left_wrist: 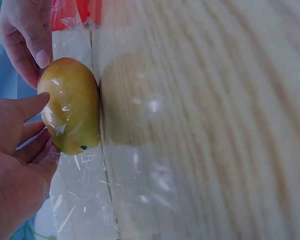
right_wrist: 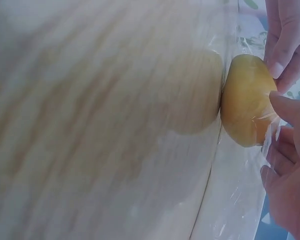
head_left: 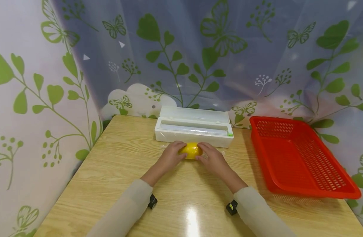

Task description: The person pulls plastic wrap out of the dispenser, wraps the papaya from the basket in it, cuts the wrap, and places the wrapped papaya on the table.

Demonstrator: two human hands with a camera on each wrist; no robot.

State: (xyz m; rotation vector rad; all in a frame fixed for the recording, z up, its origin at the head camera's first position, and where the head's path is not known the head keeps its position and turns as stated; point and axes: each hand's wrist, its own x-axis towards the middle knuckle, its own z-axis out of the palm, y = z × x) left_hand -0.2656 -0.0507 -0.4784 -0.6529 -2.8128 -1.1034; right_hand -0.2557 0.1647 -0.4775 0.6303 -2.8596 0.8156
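A yellow mango (head_left: 192,151) lies on the table in front of the cling film box (head_left: 196,141), with clear cling film (left_wrist: 82,200) over and around it. From the left, my left hand (head_left: 171,154) holds one end of the mango, thumb in front and fingers behind. My right hand (head_left: 212,158) grips the opposite end in the same way. Close to the right thumb, in the right wrist view, the film (right_wrist: 267,122) bunches into creases against the fruit. The fingertips behind the mango are partly hidden.
The white box's lid (head_left: 196,114) stands raised at the back, with a film roll inside and a green piece (head_left: 230,134) at its right end. A red plastic basket (head_left: 265,164) stands at the right of the wooden table (head_left: 110,164). Patterned curtains hang behind and at the left.
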